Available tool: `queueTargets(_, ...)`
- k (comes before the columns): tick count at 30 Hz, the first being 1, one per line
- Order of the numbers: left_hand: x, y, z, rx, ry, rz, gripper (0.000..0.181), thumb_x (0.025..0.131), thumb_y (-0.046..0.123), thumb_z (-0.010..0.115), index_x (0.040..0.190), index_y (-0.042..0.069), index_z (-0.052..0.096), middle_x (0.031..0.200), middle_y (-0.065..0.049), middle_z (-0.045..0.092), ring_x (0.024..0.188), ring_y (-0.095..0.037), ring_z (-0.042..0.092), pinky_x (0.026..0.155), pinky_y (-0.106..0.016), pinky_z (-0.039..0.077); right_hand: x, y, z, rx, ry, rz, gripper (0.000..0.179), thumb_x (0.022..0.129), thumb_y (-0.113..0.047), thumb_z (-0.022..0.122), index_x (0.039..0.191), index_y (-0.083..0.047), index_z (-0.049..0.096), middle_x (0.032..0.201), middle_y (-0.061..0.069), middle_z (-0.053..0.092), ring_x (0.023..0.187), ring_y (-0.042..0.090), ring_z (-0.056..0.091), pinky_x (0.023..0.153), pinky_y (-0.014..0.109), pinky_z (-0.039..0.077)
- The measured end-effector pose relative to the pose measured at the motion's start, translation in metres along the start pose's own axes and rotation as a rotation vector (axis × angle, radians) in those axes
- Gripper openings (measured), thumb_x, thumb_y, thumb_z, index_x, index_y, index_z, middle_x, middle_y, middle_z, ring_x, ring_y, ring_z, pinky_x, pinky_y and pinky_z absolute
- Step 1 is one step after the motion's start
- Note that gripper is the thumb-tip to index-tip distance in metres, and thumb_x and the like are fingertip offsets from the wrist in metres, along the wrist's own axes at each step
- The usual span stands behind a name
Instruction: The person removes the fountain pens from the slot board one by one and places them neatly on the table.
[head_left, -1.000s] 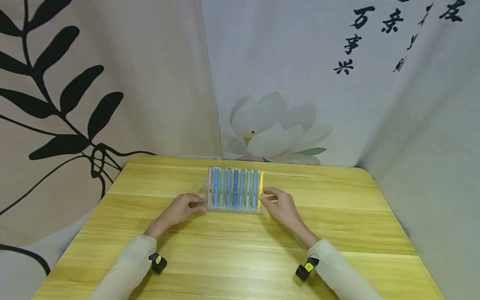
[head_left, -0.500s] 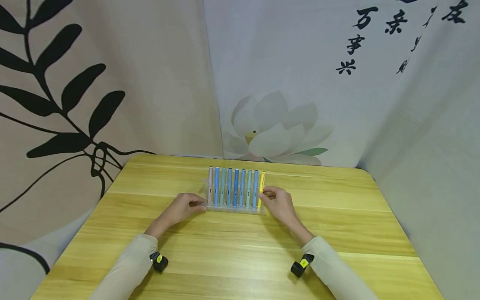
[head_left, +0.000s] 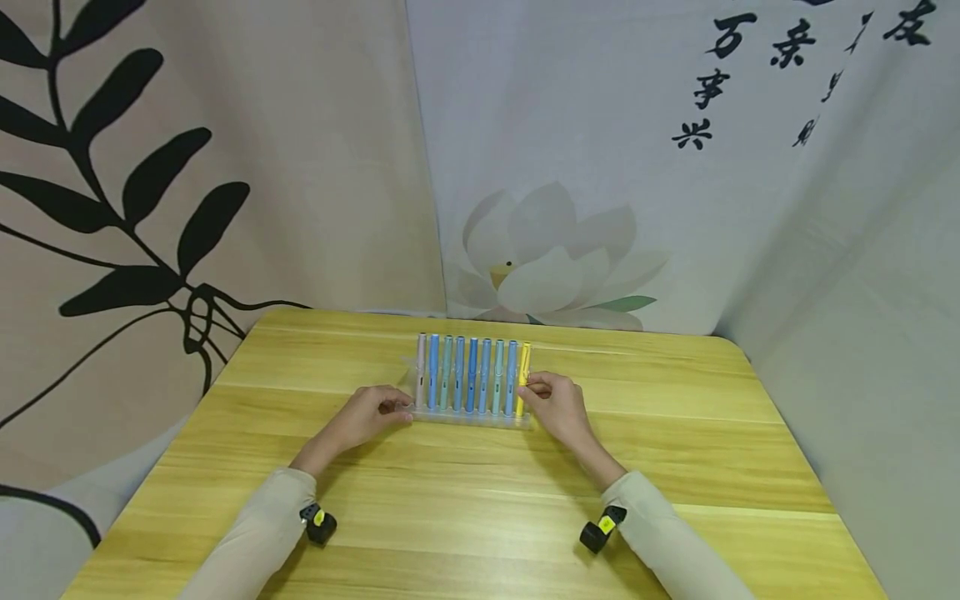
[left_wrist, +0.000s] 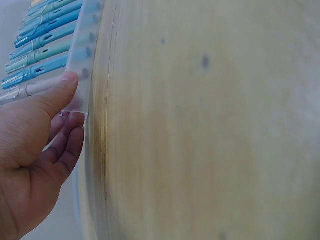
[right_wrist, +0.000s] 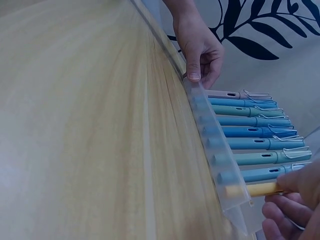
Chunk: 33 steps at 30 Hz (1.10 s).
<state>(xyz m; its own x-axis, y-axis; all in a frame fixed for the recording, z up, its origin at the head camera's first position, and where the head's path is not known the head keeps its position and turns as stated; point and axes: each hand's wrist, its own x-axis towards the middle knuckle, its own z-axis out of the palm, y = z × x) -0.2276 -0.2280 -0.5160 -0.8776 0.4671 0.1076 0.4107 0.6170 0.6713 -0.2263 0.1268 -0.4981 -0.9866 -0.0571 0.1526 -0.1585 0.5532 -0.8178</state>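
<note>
A clear plastic pen stand (head_left: 472, 419) sits on the wooden table with a row of upright pens, mostly blue and green. At its left end my left hand (head_left: 367, 410) grips the stand; in the left wrist view the thumb lies on the front of the clear base (left_wrist: 80, 60) and the fingers curl behind. A pale pinkish pen (head_left: 421, 371) stands nearest that hand. My right hand (head_left: 558, 408) pinches the yellow pen (head_left: 524, 358) at the right end. In the right wrist view the yellow pen's (right_wrist: 260, 189) lower end is inside the stand and its upper part is hidden by the hand.
The wooden table (head_left: 465, 517) spreads in front of the stand and to both sides. Behind it hangs a pale curtain (head_left: 337, 167) with a leaf print, a lotus and black characters. A small black camera is strapped to each wrist.
My right hand has shifted slightly and its fingers have drawn in on the yellow pen. The left hand stays on the stand, and the head view has moved a little.
</note>
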Motion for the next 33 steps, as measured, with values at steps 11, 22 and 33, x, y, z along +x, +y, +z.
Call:
queueTargets(11,0.0,-0.002,0.001,0.005,0.008,-0.009,0.028,0.097,0.023,0.073,0.118,0.005,0.074,0.104,-0.001,0.073,0.087,-0.01,0.063,0.081,-0.03,0.056,-0.001,-0.009,-0.007,0.017,0.055,-0.034,0.025,0.094,-0.022,0.076,0.112,-0.004,0.076,0.096,0.006,0.077,0.087,0.021,0.073,0.077,0.038,0.06)
queueTargets(22,-0.001,-0.002,0.002,0.007,0.003,-0.013,0.028,0.096,0.022,0.073,0.118,0.006,0.074,0.103,-0.001,0.073,0.088,-0.01,0.063,0.081,-0.031,0.055,-0.002,-0.021,-0.023,0.004,0.081,-0.071,0.029,0.094,-0.025,0.077,0.114,-0.004,0.075,0.099,0.007,0.077,0.09,0.023,0.073,0.08,0.039,0.06)
queueTargets(33,-0.001,-0.002,0.002,0.006,0.008,-0.002,0.028,0.096,0.023,0.074,0.118,0.006,0.075,0.103,-0.001,0.073,0.088,-0.01,0.064,0.081,-0.031,0.056,-0.013,-0.018,-0.044,0.001,0.098,-0.072,0.031,0.094,-0.028,0.077,0.115,-0.005,0.075,0.097,0.007,0.077,0.089,0.023,0.073,0.082,0.041,0.059)
